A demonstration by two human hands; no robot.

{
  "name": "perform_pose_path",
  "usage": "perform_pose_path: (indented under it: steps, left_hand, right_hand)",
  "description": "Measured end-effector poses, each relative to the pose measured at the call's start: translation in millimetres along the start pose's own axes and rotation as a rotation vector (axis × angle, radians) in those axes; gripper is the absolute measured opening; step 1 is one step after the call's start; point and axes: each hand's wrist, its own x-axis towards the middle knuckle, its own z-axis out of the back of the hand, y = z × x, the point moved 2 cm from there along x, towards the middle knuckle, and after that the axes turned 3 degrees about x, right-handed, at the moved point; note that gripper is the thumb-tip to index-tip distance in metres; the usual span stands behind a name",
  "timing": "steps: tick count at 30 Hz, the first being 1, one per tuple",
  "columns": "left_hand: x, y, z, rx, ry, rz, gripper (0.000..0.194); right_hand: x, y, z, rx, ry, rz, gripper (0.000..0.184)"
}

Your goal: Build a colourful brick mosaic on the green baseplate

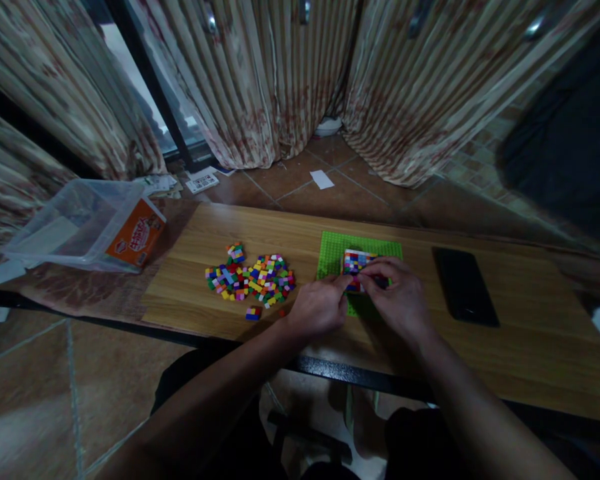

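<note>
We have a small block of multicoloured brickwork [356,257] over the green studded baseplate [331,248], towards its middle, with white showing along its far edge. Many small pieces already sit side by side in it, so we judge the building well begun. Our fingers cover its near part, so we cannot tell how complete it is, nor whether it is pressed onto the studs.

Our left hand [321,305] is curled, with a fingertip reaching the near left of the brickwork; our right hand [401,293] comes in from the other side, thumb and fingers close together over it. Whether either grip is clamped on the brickwork, pinches a single brick or merely presses, we cannot tell.

Plenty is unplaced: a loose brick pile [270,275] spreads over the wooden tabletop [290,225] to the left of the baseplate. At its far edge we see a small stacked cluster [237,253], and nearer us lie a joined blue, red and yellow piece [253,313] and a lone red brick [281,313]. Much of the baseplate's green border is bare. To its right, apart from our hands, rests a dark flat device [465,287].
</note>
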Motion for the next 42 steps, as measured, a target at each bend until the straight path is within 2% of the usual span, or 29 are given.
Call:
perform_pose_path:
  steps: [8, 11, 13, 19, 24, 27, 30, 33, 38, 42]
  left_hand:
    - [-0.1, 0.7, -0.5, 0.042, 0.002, 0.015, 0.041]
    - [-0.1, 3.5, 3.5, 0.000, -0.030, 0.004, 0.040]
    - [0.6, 8.0, 8.5, -0.075, -0.083, 0.015, 0.038]
    - [6.6, 23.8, 19.7, -0.406, -0.228, 0.163, 0.024]
    - [8.8, 19.2, 18.2, -0.556, -0.276, 0.177, 0.015]
    - [10.0, 16.0, 14.8, -0.705, -0.287, 0.187, 0.009]
    - [11.8, 15.0, 11.5, -0.906, -0.267, 0.204, 0.007]
    - [12.9, 14.3, 10.3, -1.107, -0.203, 0.212, 0.008]
    - [12.6, 12.4, 13.4, -1.315, -0.099, 0.213, 0.018]
    - [12.9, 12.8, 13.6, -1.319, -0.050, 0.223, 0.024]
  right_hand:
    - [2.8, 3.8, -0.9, -0.011, 0.023, -0.001, 0.014]
    - [2.5, 4.3, -1.2, -0.019, 0.031, 0.008, 0.015]
    - [1.7, 4.1, -1.4, -0.011, 0.030, 0.015, 0.014]
    - [0.5, 0.4, -1.2, 0.016, 0.003, 0.010, 0.012]
    - [1.9, 2.4, 1.7, 0.060, 0.008, 0.019, 0.015]
    - [0.1, 9.3, 2.8, 0.070, -0.018, 0.108, 0.013]
    - [-2.9, 15.9, 1.4, 0.066, 0.013, 0.232, 0.013]
    - [-4.5, 17.5, -0.2, 0.082, 0.083, 0.289, 0.020]
    - [-3.7, 15.5, 0.2, 0.193, 0.132, 0.269, 0.017]
    - [-2.6, 13.8, 0.6, 0.254, 0.137, 0.220, 0.014]
